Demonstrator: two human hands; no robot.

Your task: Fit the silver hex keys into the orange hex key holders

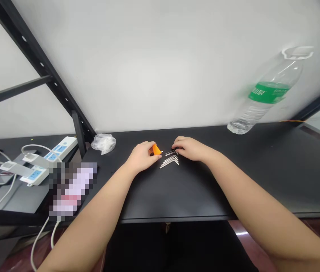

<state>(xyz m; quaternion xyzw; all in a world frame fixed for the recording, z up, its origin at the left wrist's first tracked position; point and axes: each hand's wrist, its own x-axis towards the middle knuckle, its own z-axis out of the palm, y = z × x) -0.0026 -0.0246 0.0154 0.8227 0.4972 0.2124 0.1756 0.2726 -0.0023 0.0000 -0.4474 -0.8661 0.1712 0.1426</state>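
My left hand (144,155) is closed around an orange holder (156,150), which appears to be a hex key holder with a short metal tip sticking out on its right. Several silver L-shaped hex keys (170,161) lie side by side on the black tabletop (174,196), just below and between the hands. Above that row are smaller, thinner hex keys (170,153). My right hand (188,147) has its fingers bent together at the right end of these small keys, pinching one; the fingertips partly hide it.
A crumpled clear plastic bag (103,143) lies at the back left. Against the wall on the right stands a large water bottle (264,94) with a green label. To the left are white power strips (48,160), cables and a pixelated phone-like object (73,190), beside a black metal frame (43,62).
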